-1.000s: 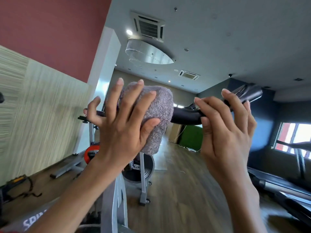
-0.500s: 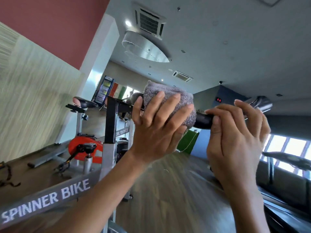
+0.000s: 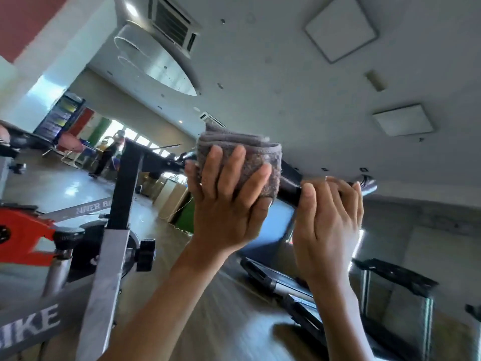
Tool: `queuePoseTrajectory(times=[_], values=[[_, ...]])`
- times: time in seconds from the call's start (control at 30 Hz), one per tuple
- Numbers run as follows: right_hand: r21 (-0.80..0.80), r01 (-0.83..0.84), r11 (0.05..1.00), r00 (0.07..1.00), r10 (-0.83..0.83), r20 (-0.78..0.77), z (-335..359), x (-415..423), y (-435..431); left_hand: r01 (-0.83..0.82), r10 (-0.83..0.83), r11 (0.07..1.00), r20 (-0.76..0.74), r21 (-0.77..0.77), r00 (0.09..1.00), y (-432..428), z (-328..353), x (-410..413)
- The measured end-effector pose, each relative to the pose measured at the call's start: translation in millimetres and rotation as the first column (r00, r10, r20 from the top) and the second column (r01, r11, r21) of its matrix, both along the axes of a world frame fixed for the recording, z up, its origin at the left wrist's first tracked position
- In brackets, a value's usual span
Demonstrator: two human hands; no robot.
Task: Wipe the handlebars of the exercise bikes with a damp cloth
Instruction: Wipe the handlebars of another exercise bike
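A black handlebar (image 3: 290, 185) of the grey spin bike (image 3: 104, 277) runs across the middle of the view, tilted down to the right. A grey fuzzy cloth (image 3: 250, 155) is folded over the bar. My left hand (image 3: 226, 204) presses the cloth around the bar from below, fingers wrapped up over it. My right hand (image 3: 328, 222) grips the bare bar just right of the cloth, near the bar's shiny end (image 3: 368, 183). The part of the bar under the cloth is hidden.
A second bike with an orange flywheel cover (image 3: 18, 238) stands at the left. Dark treadmills (image 3: 299, 290) lie at the lower right. A person (image 3: 106, 155) stands far off in the back of the room. Wooden floor runs between the machines.
The view has tilted further up toward the ceiling. My left hand has slid the cloth rightwards along the bar, closer to my right hand, which keeps its grip.
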State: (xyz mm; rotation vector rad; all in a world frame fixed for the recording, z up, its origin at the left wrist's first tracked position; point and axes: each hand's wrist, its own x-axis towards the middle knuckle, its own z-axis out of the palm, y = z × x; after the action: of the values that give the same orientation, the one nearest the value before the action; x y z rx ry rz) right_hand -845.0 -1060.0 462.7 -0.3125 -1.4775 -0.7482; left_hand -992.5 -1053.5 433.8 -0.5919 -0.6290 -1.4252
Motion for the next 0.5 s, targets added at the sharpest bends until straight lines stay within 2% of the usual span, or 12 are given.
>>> queuePoseTrajectory(times=[0.13,0.3,0.37,0.43,0.5], values=[[-0.013,-0.023,1.0,0.996,0.022,-0.089,-6,-21,-11,0.276,-0.276,0.961,-0.021,0.01,0.961,-1,0,-20],[-0.118,-0.054,0.992,0.983,0.032,-0.181,-4,-31,-13,0.545,-0.546,0.836,-0.013,0.062,0.838,-3,7,-16],[-0.104,-0.027,0.994,0.986,0.01,-0.167,-5,-31,-13,0.522,-0.521,0.849,-0.029,0.083,0.853,-2,8,6],[-0.12,-0.026,0.992,0.987,0.006,-0.16,-4,-30,-14,0.432,-0.427,0.894,-0.067,0.114,0.902,0,12,19],[-0.156,-0.056,0.986,0.988,0.032,-0.149,-3,-30,-16,0.461,-0.452,0.87,-0.092,0.173,0.887,6,19,4]])
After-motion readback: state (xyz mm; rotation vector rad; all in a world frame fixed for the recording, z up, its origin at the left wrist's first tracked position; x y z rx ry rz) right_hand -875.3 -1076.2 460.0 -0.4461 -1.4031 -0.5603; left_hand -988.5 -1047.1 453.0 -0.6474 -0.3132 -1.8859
